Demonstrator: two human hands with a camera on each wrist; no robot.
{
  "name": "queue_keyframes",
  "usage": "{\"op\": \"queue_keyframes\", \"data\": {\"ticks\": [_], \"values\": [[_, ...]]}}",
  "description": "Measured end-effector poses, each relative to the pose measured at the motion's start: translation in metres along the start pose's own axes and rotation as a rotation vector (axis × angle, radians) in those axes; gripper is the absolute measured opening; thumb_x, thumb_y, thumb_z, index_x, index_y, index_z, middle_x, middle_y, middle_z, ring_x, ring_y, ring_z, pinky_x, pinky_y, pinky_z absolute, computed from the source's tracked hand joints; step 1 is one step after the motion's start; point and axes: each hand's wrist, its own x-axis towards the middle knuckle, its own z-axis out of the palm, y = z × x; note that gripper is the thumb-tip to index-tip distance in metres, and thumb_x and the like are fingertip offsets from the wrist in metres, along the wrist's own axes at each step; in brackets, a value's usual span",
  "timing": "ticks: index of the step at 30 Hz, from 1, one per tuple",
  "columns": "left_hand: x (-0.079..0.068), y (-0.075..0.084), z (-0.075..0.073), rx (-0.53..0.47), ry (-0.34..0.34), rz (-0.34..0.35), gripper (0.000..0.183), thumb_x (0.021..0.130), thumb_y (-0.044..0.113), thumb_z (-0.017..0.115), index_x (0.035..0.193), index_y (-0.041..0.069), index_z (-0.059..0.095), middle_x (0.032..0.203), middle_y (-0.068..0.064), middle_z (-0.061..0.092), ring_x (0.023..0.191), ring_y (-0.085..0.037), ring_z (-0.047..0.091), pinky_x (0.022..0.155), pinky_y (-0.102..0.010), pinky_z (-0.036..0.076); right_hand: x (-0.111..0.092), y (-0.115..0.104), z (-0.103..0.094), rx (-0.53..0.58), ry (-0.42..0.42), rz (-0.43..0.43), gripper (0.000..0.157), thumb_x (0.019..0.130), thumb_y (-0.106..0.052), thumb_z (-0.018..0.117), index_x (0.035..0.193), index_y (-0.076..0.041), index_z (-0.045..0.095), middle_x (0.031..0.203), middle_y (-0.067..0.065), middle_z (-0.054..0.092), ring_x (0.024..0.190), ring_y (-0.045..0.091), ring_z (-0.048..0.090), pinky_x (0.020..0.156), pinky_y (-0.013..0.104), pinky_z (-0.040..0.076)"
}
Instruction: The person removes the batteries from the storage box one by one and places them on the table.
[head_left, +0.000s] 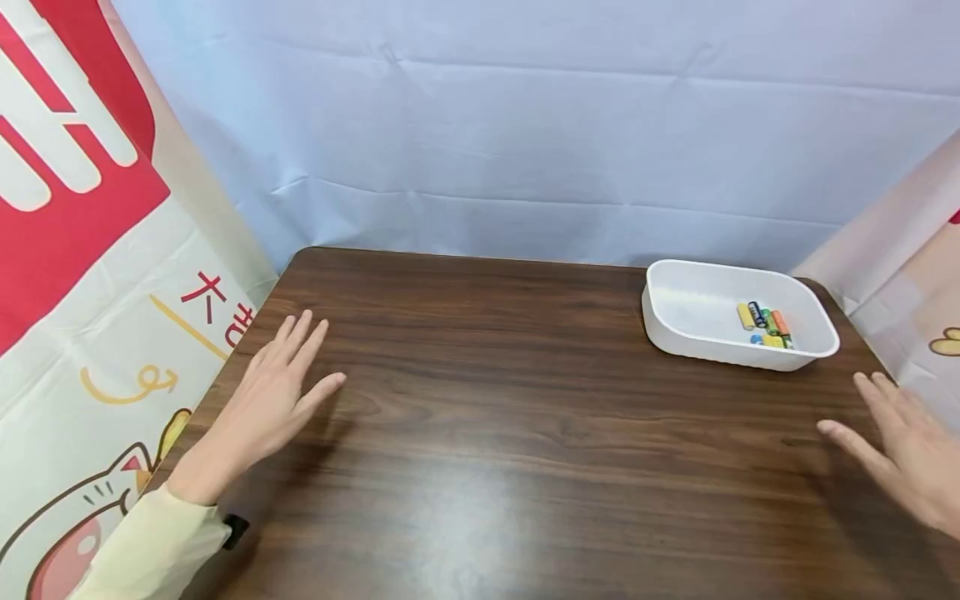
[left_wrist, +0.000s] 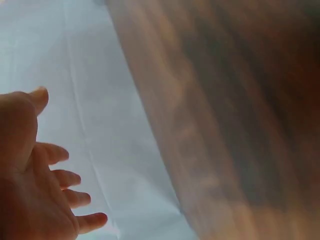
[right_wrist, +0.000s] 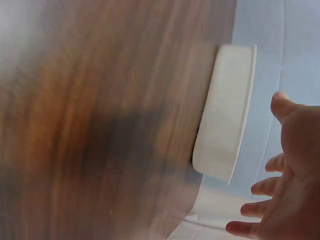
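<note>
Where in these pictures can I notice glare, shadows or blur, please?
Head view: pale glare on the near middle of the table, soft dark shadows beside the left hand and the right hand; left wrist view: the wood grain is smeared; right wrist view: the grain is blurred too, with a dark patch, while the white tray has clearer edges.

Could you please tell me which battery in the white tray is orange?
The orange battery lies at the upper right of the cluster in the white tray, in the head view; the others look yellow, green, blue or dark.
</note>
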Motion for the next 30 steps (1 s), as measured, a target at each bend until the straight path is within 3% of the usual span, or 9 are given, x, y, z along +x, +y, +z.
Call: {"op": "queue_keyframes", "data": {"ticks": [7,10,12,14,17,20,23,26,30], "values": [[0.045,0.051,0.004,-0.182,-0.023,-0.012,0.076,0.108,0.051,0.048,0.165,0.009,0.020,0.172,-0.006,0.011,0.158,-0.030,0.008,0.121,-0.061,0.014,0.033,0.027,-0.006,0.130,0.225,-0.021,0.065,0.108,-0.025,0.056,0.142,0.026,0.034,0.132,0.056,0.036,0.126,0.073,0.033,0.114,0.069,0.019],[0.067,0.076,0.014,-0.250,-0.025,-0.001,0.074,0.108,0.051,0.049,0.165,0.012,0.022,0.171,-0.003,0.017,0.157,-0.025,0.014,0.123,-0.052,0.017,0.045,0.042,-0.005,0.178,0.323,0.016,0.062,0.105,-0.026,0.061,0.131,0.029,0.046,0.122,0.056,0.044,0.111,0.028,0.069,0.104,0.035,0.048],[0.081,0.093,0.023,-0.296,-0.029,0.011,0.073,0.108,0.049,0.050,0.165,0.013,0.024,0.170,-0.004,0.022,0.156,-0.024,0.020,0.123,-0.048,0.020,0.053,0.050,-0.005,0.240,0.321,0.050,0.063,0.103,-0.026,0.064,0.126,0.031,0.048,0.116,0.058,0.044,0.084,-0.012,0.062,0.077,0.011,0.048],[0.094,0.108,0.033,-0.333,-0.038,0.015,0.071,0.108,0.048,0.051,0.165,0.014,0.027,0.169,-0.005,0.026,0.154,-0.025,0.025,0.122,-0.047,0.023,0.061,0.054,-0.006,0.270,0.281,0.080,0.064,0.103,-0.026,0.063,0.124,0.032,0.047,0.114,0.059,0.043,0.076,-0.025,0.047,0.062,-0.001,0.032],[0.108,0.127,0.047,-0.378,-0.060,0.020,0.068,0.107,0.046,0.053,0.164,0.015,0.030,0.167,-0.007,0.032,0.152,-0.027,0.030,0.121,-0.048,0.026,0.071,0.053,-0.011,0.271,0.160,0.124,0.067,0.106,-0.026,0.056,0.131,0.034,0.037,0.116,0.062,0.039,0.079,0.026,0.074,0.055,0.001,0.028],[0.122,0.141,0.061,-0.435,-0.083,0.012,0.066,0.108,0.044,0.053,0.163,0.016,0.032,0.164,-0.007,0.036,0.151,-0.026,0.033,0.120,-0.047,0.029,0.079,0.052,-0.013,0.258,0.093,0.170,0.068,0.108,-0.026,0.050,0.138,0.032,0.031,0.124,0.060,0.037,0.106,0.078,0.042,0.056,0.001,0.026],[0.137,0.153,0.074,-0.497,-0.103,0.007,0.063,0.109,0.042,0.053,0.162,0.015,0.034,0.160,-0.008,0.044,0.146,-0.026,0.041,0.116,-0.046,0.036,0.085,0.051,-0.014,0.287,0.040,0.212,0.069,0.109,-0.028,0.046,0.144,0.028,0.025,0.131,0.059,0.033,0.115,0.079,0.036,0.060,0.007,0.035],[0.153,0.164,0.088,-0.548,-0.126,0.005,0.060,0.109,0.039,0.052,0.161,0.013,0.036,0.154,-0.009,0.050,0.139,-0.026,0.050,0.111,-0.044,0.042,0.090,0.050,-0.018,0.228,-0.017,0.251,0.071,0.110,-0.032,0.042,0.149,0.024,0.021,0.134,0.057,0.032,0.117,0.076,0.037,0.079,0.039,0.055],[0.169,0.180,0.105,-0.623,-0.160,-0.022,0.057,0.109,0.037,0.052,0.160,0.013,0.039,0.151,-0.009,0.054,0.136,-0.025,0.053,0.108,-0.041,0.045,0.098,0.051,-0.021,0.121,-0.061,0.265,0.070,0.112,-0.035,0.037,0.150,0.021,0.022,0.134,0.054,0.035,0.115,0.074,0.038,0.091,0.078,0.035]]}}
